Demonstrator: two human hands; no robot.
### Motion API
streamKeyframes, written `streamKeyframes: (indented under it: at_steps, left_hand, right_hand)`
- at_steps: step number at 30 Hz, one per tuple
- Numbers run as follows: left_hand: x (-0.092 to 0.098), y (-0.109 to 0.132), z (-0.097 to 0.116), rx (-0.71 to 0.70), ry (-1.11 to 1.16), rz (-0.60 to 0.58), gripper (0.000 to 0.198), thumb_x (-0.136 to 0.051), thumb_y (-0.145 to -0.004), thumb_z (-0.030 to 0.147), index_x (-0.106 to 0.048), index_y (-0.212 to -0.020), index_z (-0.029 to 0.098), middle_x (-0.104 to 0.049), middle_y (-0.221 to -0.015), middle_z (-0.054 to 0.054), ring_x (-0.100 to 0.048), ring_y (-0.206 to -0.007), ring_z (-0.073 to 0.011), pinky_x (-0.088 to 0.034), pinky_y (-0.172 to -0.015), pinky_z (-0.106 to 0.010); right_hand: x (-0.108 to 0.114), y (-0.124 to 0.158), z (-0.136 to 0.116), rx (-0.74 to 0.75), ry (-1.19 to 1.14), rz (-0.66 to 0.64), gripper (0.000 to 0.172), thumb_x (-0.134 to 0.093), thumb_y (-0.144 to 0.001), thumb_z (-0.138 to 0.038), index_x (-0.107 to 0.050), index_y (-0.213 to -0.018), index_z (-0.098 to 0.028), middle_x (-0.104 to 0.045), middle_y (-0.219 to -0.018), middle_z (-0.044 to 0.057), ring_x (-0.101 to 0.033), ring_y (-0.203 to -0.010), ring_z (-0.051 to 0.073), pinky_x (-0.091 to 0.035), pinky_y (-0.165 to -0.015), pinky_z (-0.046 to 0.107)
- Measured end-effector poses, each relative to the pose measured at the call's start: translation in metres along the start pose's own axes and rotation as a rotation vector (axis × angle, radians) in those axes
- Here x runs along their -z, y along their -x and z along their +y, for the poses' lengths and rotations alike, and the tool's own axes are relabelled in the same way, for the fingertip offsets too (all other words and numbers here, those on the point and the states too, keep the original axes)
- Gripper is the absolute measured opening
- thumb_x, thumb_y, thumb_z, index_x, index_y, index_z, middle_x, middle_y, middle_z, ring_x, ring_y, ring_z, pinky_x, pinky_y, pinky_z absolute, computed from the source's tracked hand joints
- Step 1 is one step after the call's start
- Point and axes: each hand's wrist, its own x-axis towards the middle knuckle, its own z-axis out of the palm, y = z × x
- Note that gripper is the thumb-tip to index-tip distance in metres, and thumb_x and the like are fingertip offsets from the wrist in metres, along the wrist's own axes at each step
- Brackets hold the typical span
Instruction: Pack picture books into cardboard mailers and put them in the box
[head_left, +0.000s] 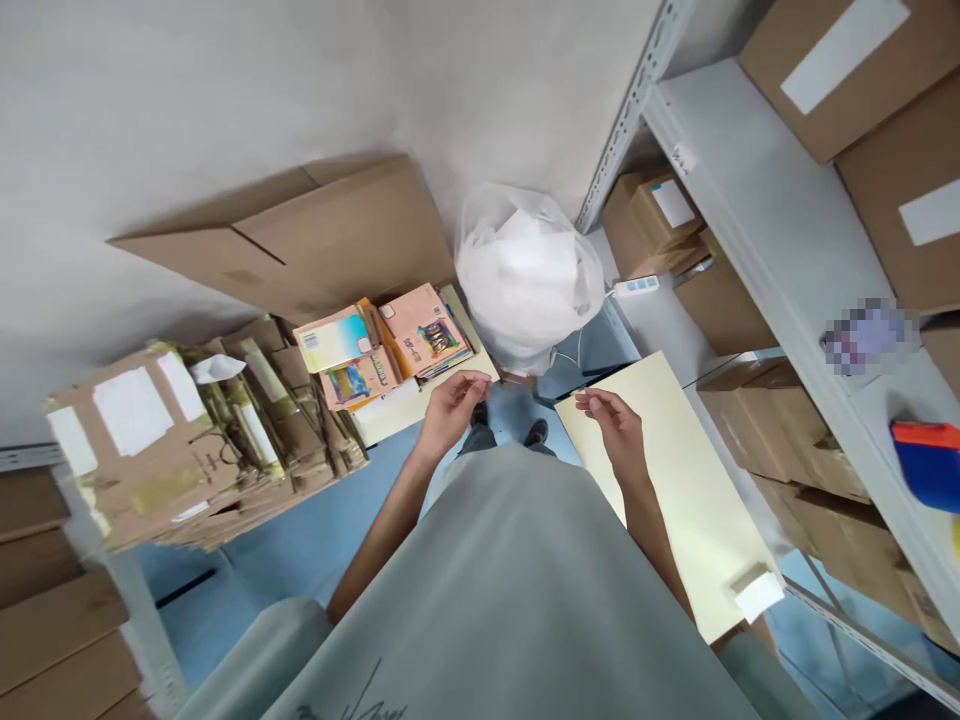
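My left hand (454, 405) is held in front of my body, its fingers curled in toward the thumb as in a pinch. Anything between those fingertips is too small to make out. Just left of it, several printed paper packs (427, 330) with coloured covers lie on a pale yellow board (390, 420). My right hand (613, 420) is raised over the edge of another pale yellow board (675, 470), with its fingers also bent together toward the thumb. Whatever those fingers might hold cannot be seen. The two hands are apart.
Flattened cardboard boxes (217, 470) are stacked at left, and a large folded carton (345, 240) leans on the wall. A filled white plastic bag (525, 270) stands ahead, near a power strip (636, 287). Metal shelving (765, 240) with cartons runs along the right. A small white box (757, 592) sits on the right board.
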Motion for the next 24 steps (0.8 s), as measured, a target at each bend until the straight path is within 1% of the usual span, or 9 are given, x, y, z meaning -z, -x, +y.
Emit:
streamKeyframes:
  at_steps: [4,7,9,12,14,16,17,20,24]
  left_hand:
    - [0.055,-0.025,-0.007,-0.026,0.051,0.066,0.05,-0.083,-0.084,0.067,-0.077,-0.098,0.02,-0.081,-0.1,-0.008,-0.074,-0.086,-0.0206,-0.064,-0.09,-0.037]
    - [0.096,-0.039,-0.016,-0.006,0.075,0.143,0.055,-0.086,-0.08,0.072,-0.075,-0.093,0.02,-0.079,-0.092,-0.007,-0.072,-0.082,-0.0196,-0.062,-0.086,-0.035]
    - [0.121,-0.045,-0.022,0.007,0.073,0.165,0.06,-0.085,-0.08,0.078,-0.073,-0.086,0.02,-0.076,-0.084,-0.006,-0.069,-0.079,-0.019,-0.06,-0.081,-0.033]
    - [0.15,-0.052,-0.028,-0.003,0.065,0.19,0.066,-0.082,-0.081,0.085,-0.071,-0.08,0.02,-0.072,-0.079,-0.005,-0.066,-0.076,-0.0182,-0.056,-0.077,-0.031]
    - [0.166,-0.056,-0.031,-0.008,0.074,0.214,0.067,-0.083,-0.079,0.086,-0.074,-0.081,0.019,-0.072,-0.079,-0.005,-0.064,-0.076,-0.0181,-0.054,-0.077,-0.031]
    - [0.179,-0.057,-0.033,0.002,0.094,0.228,0.066,-0.086,-0.077,0.084,-0.076,-0.084,0.019,-0.074,-0.081,-0.004,-0.066,-0.077,-0.0185,-0.055,-0.079,-0.032]
    - [0.185,-0.057,-0.034,0.009,0.103,0.232,0.064,-0.087,-0.077,0.082,-0.077,-0.085,0.019,-0.075,-0.083,-0.005,-0.067,-0.078,-0.0188,-0.056,-0.08,-0.032]
    - [0.2,-0.055,-0.035,0.028,0.122,0.257,0.054,-0.088,-0.079,0.072,-0.079,-0.086,0.019,-0.077,-0.087,-0.005,-0.07,-0.081,-0.0192,-0.057,-0.083,-0.033]
    - [0.214,-0.048,-0.036,0.06,0.141,0.292,0.039,-0.087,-0.079,0.057,-0.078,-0.085,0.02,-0.077,-0.087,-0.004,-0.072,-0.083,-0.0191,-0.058,-0.085,-0.032]
  right_hand:
    - [-0.05,-0.015,-0.013,0.015,0.059,-0.031,0.051,-0.081,-0.097,-0.071,-0.083,-0.121,-0.026,-0.088,-0.12,0.012,-0.083,-0.112,0.032,-0.064,-0.109,0.054]
    - [-0.092,-0.029,-0.018,0.044,0.093,-0.106,0.054,-0.081,-0.096,-0.073,-0.083,-0.121,-0.026,-0.088,-0.12,0.012,-0.083,-0.114,0.032,-0.064,-0.11,0.053]
    - [-0.12,-0.043,-0.014,0.057,0.115,-0.17,0.055,-0.079,-0.096,-0.075,-0.083,-0.12,-0.026,-0.088,-0.12,0.012,-0.083,-0.112,0.032,-0.065,-0.11,0.053]
    - [-0.163,-0.07,0.002,0.048,0.208,-0.257,0.057,-0.078,-0.095,-0.076,-0.082,-0.117,-0.024,-0.088,-0.116,0.012,-0.084,-0.108,0.031,-0.066,-0.108,0.05]
    - [-0.192,-0.09,0.016,0.035,0.34,-0.308,0.051,-0.079,-0.094,-0.07,-0.082,-0.11,-0.022,-0.088,-0.112,0.012,-0.085,-0.107,0.03,-0.066,-0.106,0.047]
    - [-0.221,-0.107,0.027,0.047,0.506,-0.354,0.036,-0.075,-0.101,-0.057,-0.081,-0.107,-0.022,-0.088,-0.111,0.011,-0.084,-0.105,0.028,-0.066,-0.103,0.043]
    - [-0.236,-0.113,0.031,0.076,0.595,-0.366,0.029,-0.074,-0.102,-0.049,-0.081,-0.108,-0.022,-0.087,-0.112,0.011,-0.084,-0.106,0.028,-0.065,-0.103,0.042]
    - [-0.28,-0.124,0.035,0.23,0.828,-0.426,0.019,-0.073,-0.104,-0.033,-0.081,-0.115,-0.02,-0.085,-0.123,0.013,-0.081,-0.116,0.03,-0.062,-0.108,0.044]
    - [-0.336,-0.124,0.028,0.494,0.981,-0.607,0.023,-0.069,-0.108,-0.026,-0.078,-0.127,-0.018,-0.078,-0.14,0.018,-0.071,-0.137,0.033,-0.056,-0.12,0.047]
